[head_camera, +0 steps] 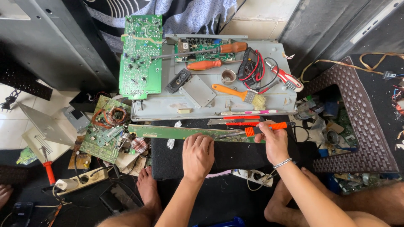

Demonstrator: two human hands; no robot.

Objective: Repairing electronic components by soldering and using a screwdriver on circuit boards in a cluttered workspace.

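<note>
Cluttered tiled floor (12, 126), black mat (227, 157), grey metal chassis (277, 94), circuit boards (141, 54)

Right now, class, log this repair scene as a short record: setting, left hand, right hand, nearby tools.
Setting: floor workspace, a metal chassis panel serving as a tray
Left hand: pressing flat on a long narrow green circuit strip
Right hand: gripping an orange-handled soldering iron, tip toward the strip
Nearby tools: orange screwdrivers, paintbrush, large green circuit board
</note>
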